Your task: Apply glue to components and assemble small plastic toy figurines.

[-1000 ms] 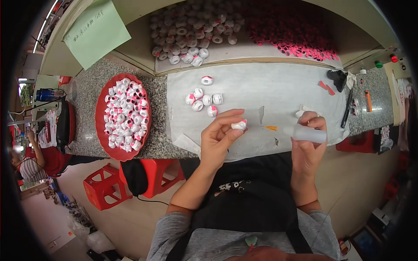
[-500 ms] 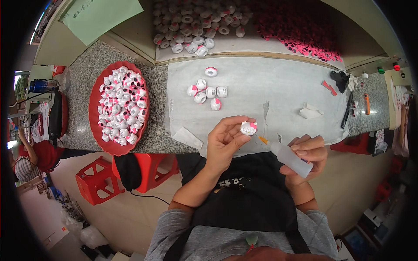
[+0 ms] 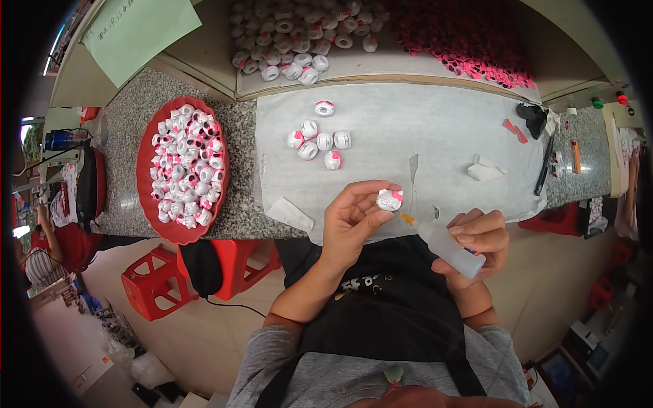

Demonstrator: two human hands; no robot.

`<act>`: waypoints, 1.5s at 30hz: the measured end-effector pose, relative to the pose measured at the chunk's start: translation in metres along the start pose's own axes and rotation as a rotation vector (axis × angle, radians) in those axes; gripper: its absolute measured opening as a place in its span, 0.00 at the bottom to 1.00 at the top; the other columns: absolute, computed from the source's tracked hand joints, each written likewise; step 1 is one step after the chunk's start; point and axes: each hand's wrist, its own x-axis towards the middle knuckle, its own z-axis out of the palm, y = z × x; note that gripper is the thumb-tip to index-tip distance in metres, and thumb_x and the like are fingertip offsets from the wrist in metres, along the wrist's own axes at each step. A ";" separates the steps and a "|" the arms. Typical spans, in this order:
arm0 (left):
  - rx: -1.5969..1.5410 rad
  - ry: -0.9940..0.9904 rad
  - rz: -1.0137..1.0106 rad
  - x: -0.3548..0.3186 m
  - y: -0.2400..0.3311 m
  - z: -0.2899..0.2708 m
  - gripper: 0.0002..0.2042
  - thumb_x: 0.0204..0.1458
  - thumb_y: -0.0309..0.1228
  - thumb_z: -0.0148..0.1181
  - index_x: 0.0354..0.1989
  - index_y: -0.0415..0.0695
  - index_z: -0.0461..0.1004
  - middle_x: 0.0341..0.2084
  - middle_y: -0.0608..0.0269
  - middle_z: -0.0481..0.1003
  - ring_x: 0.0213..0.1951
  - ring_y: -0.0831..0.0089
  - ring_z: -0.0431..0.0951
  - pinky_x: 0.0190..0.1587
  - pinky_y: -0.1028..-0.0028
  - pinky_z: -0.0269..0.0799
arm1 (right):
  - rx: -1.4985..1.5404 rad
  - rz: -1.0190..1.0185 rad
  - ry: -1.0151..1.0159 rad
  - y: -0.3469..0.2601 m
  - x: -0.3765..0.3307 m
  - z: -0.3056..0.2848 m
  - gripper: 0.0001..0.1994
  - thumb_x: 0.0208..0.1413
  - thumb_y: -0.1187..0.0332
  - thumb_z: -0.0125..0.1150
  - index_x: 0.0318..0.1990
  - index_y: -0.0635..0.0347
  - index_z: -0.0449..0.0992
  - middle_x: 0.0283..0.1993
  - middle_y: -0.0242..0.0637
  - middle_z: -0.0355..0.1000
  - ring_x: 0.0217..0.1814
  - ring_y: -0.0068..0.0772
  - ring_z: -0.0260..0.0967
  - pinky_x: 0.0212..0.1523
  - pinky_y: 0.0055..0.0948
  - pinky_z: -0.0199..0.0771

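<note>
Broadly, the speckled grey stone counter (image 3: 136, 129) runs across the top of the view, and everything else can be placed from it. Spread over its middle lies a pale grey sheet (image 3: 435, 129), and at the counter's far edge a shallow wooden tray (image 3: 408, 68) holds heaps of small white and pink pieces. On the counter's left part sits a red oval plastic tray (image 3: 146, 204) heaped with white-and-pink ring-shaped pieces. A cluster of finished white-and-pink pieces (image 3: 317, 141) rests on the sheet, near the counter's middle.

Just off the counter's near edge, the left hand (image 3: 350, 221) pinches one small white ring-shaped piece with a pink bow (image 3: 390, 199) between thumb and fingertips. The right hand (image 3: 479, 238) is wrapped around a translucent soft plastic squeeze bottle with an orange nozzle (image 3: 445, 246), its tip pointing at the piece and almost touching it.

A second ago the two hands were higher, over the sheet, with the bottle held level and away from the piece. Since then both have dropped toward the person's lap, and the bottle has tilted so its nozzle meets the piece. That suggests the piece is now being dosed from the bottle rather than merely inspected.
</note>
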 end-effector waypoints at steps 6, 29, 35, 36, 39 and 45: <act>-0.010 0.007 -0.005 -0.001 -0.001 -0.002 0.16 0.40 0.20 0.52 0.40 0.36 0.61 0.36 0.53 0.67 0.37 0.70 0.70 0.41 0.73 0.66 | -0.110 -0.026 0.016 0.000 0.002 0.001 0.19 0.30 0.65 0.67 0.27 0.57 0.61 0.27 0.33 0.58 0.19 0.19 0.55 0.20 0.18 0.60; 0.038 -0.030 0.000 -0.001 -0.003 0.001 0.16 0.39 0.17 0.52 0.39 0.36 0.62 0.35 0.55 0.67 0.39 0.73 0.68 0.40 0.76 0.64 | -0.087 -0.040 0.012 0.001 0.001 0.002 0.19 0.30 0.66 0.67 0.28 0.58 0.61 0.27 0.33 0.57 0.20 0.19 0.55 0.19 0.17 0.60; 0.181 -0.059 0.101 -0.001 -0.005 0.001 0.16 0.38 0.14 0.51 0.39 0.35 0.64 0.37 0.56 0.63 0.40 0.71 0.66 0.41 0.76 0.64 | -0.081 -0.039 -0.015 0.002 0.002 0.003 0.19 0.30 0.66 0.67 0.27 0.57 0.61 0.27 0.33 0.57 0.20 0.19 0.55 0.19 0.17 0.60; 0.212 -0.072 0.131 -0.001 -0.005 0.000 0.16 0.38 0.14 0.50 0.39 0.35 0.64 0.37 0.56 0.63 0.40 0.71 0.66 0.41 0.76 0.63 | -0.079 -0.030 -0.017 0.001 0.002 0.003 0.19 0.30 0.66 0.67 0.27 0.57 0.61 0.27 0.33 0.57 0.20 0.19 0.55 0.19 0.17 0.60; 0.249 -0.077 0.158 -0.001 -0.005 0.000 0.16 0.38 0.13 0.50 0.39 0.34 0.64 0.37 0.55 0.63 0.41 0.70 0.65 0.42 0.75 0.62 | -0.083 -0.015 -0.023 -0.001 0.002 0.002 0.19 0.30 0.66 0.68 0.27 0.57 0.61 0.27 0.33 0.57 0.20 0.19 0.55 0.19 0.17 0.60; 0.297 -0.080 0.193 0.002 -0.005 0.000 0.16 0.38 0.13 0.49 0.39 0.34 0.64 0.38 0.54 0.63 0.42 0.70 0.65 0.43 0.75 0.61 | -0.103 -0.005 0.010 0.001 0.003 0.000 0.19 0.30 0.66 0.67 0.27 0.58 0.61 0.26 0.34 0.57 0.20 0.20 0.54 0.20 0.18 0.60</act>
